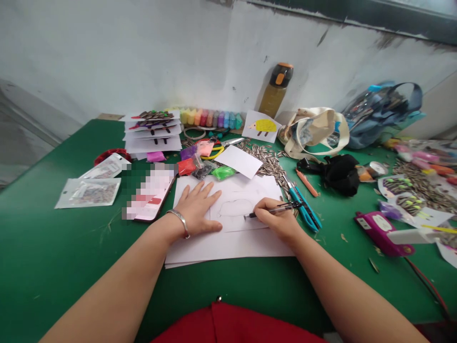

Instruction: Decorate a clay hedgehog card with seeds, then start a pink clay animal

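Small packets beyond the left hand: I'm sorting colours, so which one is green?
The rightmost packet, by the small card's lower-left edge. It alone is bright green; the dark packet and red packet lie to its left.

A plain whitish-grey painted wall fills the upper frame, scuffed and stained brown toward the upper right. There, a dark grey-green band slants along the top, with a pale, bright strip above it in the corner. A smooth green tabletop surface spreads below, its left edge running diagonally. Soft light leaves a faint sheen at left.
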### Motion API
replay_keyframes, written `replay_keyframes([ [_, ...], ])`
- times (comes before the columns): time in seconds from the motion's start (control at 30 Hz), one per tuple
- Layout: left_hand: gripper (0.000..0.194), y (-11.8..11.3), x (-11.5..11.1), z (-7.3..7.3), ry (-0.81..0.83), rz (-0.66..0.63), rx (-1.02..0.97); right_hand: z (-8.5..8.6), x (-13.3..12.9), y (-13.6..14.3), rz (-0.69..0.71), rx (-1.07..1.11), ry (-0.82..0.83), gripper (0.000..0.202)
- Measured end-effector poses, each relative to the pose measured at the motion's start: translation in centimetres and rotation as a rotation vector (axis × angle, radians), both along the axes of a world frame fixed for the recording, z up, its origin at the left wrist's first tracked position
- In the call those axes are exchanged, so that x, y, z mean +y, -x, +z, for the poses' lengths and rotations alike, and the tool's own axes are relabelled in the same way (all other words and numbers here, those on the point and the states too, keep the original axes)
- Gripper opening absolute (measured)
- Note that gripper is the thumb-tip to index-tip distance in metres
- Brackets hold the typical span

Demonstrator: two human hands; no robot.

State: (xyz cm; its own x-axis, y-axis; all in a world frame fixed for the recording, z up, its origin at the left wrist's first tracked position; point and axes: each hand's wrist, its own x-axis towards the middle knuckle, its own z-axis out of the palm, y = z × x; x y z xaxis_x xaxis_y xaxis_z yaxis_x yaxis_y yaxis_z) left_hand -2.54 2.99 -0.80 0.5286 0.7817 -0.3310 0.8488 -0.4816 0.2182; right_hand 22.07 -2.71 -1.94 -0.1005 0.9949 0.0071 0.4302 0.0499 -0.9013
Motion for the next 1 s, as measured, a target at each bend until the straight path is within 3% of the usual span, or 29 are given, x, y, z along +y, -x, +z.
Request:
replay_keyframes([
  [1.0,0.096,0.01,0.03,-0.17,-0.007,-0.001,-0.004,0.31,-0.14,0.05,-0.006,0.007,-0.045,0.013],
])
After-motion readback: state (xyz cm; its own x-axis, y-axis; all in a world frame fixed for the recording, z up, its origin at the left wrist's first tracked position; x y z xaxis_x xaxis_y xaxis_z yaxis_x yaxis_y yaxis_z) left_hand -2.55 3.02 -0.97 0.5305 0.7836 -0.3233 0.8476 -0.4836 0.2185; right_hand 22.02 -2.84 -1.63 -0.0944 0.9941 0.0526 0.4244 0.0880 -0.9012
